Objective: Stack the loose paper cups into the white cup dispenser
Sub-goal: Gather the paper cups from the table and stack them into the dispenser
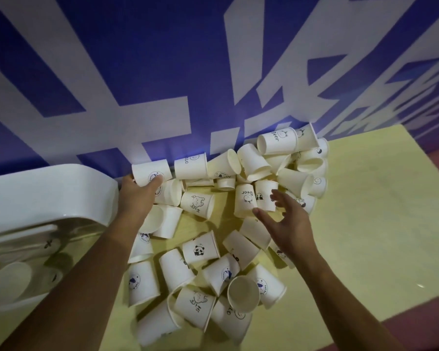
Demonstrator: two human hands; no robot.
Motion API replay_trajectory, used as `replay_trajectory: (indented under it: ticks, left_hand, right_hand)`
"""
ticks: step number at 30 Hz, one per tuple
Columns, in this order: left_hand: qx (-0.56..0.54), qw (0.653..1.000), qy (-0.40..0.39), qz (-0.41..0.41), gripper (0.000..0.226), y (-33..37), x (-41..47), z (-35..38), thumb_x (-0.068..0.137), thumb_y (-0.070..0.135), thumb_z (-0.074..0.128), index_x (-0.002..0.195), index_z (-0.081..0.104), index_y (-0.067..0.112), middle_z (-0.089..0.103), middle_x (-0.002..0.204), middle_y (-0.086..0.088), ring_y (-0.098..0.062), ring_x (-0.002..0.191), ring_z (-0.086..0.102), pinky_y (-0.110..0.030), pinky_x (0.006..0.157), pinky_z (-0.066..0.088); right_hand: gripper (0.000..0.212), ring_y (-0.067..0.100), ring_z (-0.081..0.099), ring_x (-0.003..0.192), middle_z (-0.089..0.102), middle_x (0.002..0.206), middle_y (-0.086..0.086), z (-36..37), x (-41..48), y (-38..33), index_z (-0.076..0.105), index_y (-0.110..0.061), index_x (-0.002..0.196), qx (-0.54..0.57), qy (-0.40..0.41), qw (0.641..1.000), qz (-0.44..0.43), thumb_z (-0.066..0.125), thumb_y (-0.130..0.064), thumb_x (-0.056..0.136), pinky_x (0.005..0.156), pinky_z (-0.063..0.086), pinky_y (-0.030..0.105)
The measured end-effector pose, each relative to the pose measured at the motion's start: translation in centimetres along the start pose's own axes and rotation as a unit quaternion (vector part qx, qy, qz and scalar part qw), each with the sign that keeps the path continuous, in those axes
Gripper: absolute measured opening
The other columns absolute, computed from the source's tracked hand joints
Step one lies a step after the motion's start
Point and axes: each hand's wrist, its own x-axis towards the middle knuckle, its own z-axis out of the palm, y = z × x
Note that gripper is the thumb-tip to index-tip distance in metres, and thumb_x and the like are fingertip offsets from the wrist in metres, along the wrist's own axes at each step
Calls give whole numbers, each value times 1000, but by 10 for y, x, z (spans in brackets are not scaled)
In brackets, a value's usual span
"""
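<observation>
Head view, steep downward, close over table [365, 198].

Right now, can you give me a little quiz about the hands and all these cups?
1. True or false: the left hand grips a cup.
2. Where is the white dispenser? A) left of the cup pile B) right of it C) on top of it
3. Fill in: the right hand, near the Bear cup, has its fingers ____ (spread or curled).
Key: 1 true; 2 A; 3 spread.
</observation>
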Motion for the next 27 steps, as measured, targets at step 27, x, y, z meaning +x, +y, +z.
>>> replay_trajectory:
  ticks: [27]
  left_hand:
    - [56,984,29,166,66,18,-66,-35,73,52,86,125,49,33,60,116,10,-15,103,60,-33,80,55]
  right_hand:
    - [73,26,63,108,62,123,3,48,82,-42,42,-19,139,75,72,988,112,78,-49,84,88,59,47]
